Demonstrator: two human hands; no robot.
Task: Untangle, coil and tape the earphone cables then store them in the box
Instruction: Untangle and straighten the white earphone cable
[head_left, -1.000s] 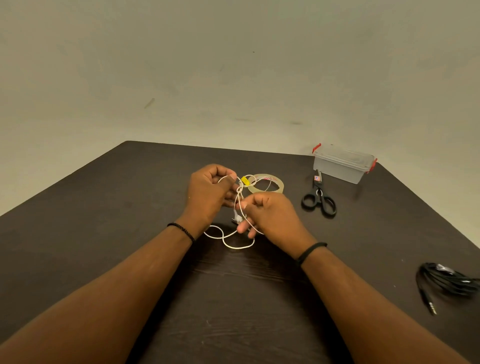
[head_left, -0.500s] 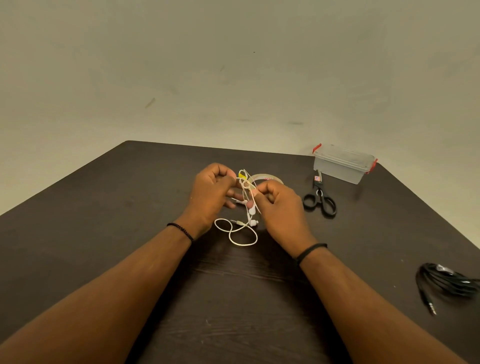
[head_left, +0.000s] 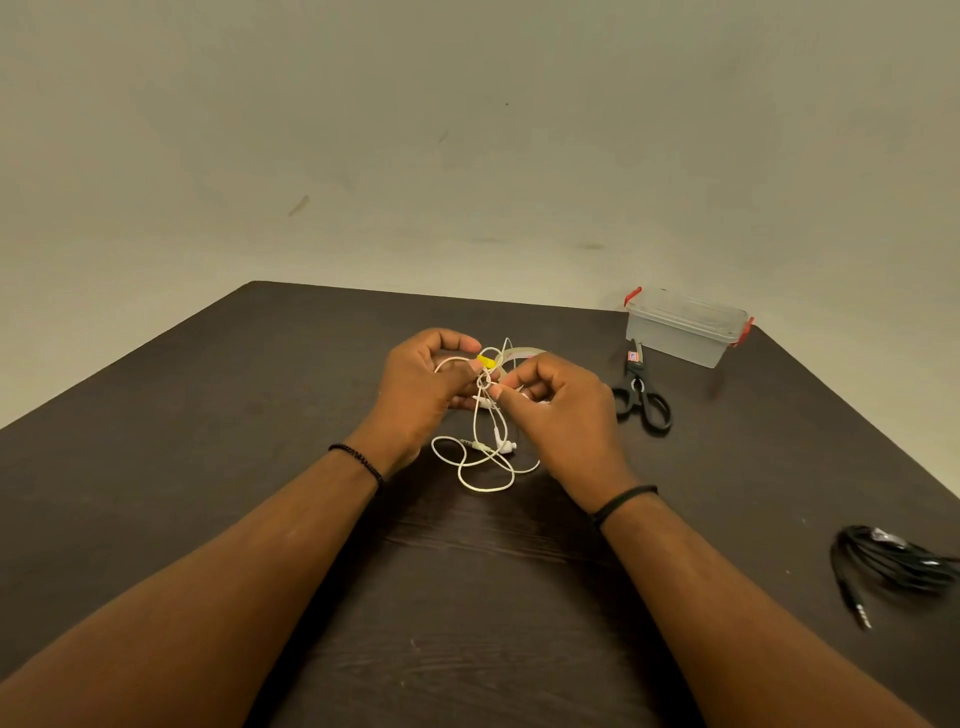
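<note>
Dim, warm yellowish light filling room; wall looking flat olive-grey, darkening toward upper corners. Soft shadows pooling on dark table under both forearms and beside plastic box. Faint sheen showing on wood grain near centre, no hard glare. Wide-angle lens bending table edges, stretching forearms at bottom. Black earphone cable at right edge smearing slightly. Fine white earphone cable staying reasonably sharp.

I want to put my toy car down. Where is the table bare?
The table is bare left of the left hand, and between the arms. The right side is crowded: scissors, box, black cable. White earphones lie mid-table.
</note>
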